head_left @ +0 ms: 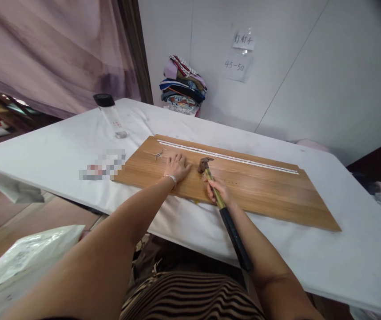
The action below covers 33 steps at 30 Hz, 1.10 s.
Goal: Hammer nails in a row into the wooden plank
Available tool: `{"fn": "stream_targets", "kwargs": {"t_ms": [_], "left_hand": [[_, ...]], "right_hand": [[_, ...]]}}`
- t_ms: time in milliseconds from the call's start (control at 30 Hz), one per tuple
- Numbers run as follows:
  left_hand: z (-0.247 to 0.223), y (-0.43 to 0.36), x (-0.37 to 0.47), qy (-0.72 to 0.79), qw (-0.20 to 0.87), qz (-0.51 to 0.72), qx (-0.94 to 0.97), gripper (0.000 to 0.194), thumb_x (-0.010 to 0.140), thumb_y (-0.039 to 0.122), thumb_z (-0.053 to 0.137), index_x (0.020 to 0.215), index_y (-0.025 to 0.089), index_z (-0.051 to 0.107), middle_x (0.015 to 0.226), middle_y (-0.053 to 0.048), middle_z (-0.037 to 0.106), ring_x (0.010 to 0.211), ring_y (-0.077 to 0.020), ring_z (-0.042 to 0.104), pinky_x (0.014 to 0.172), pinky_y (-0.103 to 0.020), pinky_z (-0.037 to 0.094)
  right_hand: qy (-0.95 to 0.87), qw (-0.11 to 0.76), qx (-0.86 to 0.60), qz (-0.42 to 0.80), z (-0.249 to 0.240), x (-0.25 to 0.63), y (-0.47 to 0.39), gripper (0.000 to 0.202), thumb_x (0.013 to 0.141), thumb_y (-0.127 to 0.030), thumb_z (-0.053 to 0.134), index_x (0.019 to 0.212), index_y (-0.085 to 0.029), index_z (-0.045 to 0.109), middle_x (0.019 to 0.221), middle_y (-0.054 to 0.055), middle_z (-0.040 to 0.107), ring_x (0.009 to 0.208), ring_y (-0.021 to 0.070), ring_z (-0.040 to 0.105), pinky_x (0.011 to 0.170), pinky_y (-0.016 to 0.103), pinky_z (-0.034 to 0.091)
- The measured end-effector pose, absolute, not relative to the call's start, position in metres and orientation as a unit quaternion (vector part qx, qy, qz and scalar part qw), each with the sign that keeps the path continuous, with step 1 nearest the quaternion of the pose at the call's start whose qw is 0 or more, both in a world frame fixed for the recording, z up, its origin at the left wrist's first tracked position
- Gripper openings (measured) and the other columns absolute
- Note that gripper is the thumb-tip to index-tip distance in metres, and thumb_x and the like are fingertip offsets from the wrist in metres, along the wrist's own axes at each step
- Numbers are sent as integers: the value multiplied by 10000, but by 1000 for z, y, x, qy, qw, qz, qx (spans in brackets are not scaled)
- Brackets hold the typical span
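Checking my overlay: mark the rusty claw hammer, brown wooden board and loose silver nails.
Rusty claw hammer (231,230), head view: black grip.
Brown wooden board (260,189), head view: top face.
Silver nails (159,155), head view: cluster's middle.

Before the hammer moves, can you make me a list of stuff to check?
1. Right hand wrapped around the hammer: ok.
2. Left hand apart from the hammer head: ok, it lies on the board to the head's left.
3. Board lying on the table: ok.
4. Loose nails off the board: not ok, some lie on it beyond the left hand.
5. Bottle capped: ok.
6. Nail standing under the hammer head: cannot tell.
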<state>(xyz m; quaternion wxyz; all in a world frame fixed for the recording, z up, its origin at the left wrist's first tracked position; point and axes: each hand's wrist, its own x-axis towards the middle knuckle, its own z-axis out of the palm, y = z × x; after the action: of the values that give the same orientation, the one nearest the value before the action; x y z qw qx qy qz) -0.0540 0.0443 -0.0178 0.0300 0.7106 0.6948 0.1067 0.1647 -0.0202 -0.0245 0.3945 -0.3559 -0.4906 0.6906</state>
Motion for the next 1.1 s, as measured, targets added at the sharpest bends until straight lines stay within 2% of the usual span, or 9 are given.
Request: {"fn": "stream_targets", "kwargs": {"t_ms": [333,1100], "left_hand": [[-20,46,-55,693,34,111,711,449,1043,464,440,1330,216,681,1548,-163,595,1485,-340,462,1227,-513,325],[-20,45,-55,691,27,113,714,426,1051,462,419,1283,221,684,1495,-155,624,1450,-328,483,1212,-508,348]], "right_hand": [[-498,387,-360,688,-26,165,-19,507,753,-635,778,993,-210,641,453,-106,544,302,97,423,337,215,262],[-507,382,-374,676,-25,166,-23,486,766,-600,751,1036,-210,644,490,-101,545,337,95,416,351,207,292]]}}
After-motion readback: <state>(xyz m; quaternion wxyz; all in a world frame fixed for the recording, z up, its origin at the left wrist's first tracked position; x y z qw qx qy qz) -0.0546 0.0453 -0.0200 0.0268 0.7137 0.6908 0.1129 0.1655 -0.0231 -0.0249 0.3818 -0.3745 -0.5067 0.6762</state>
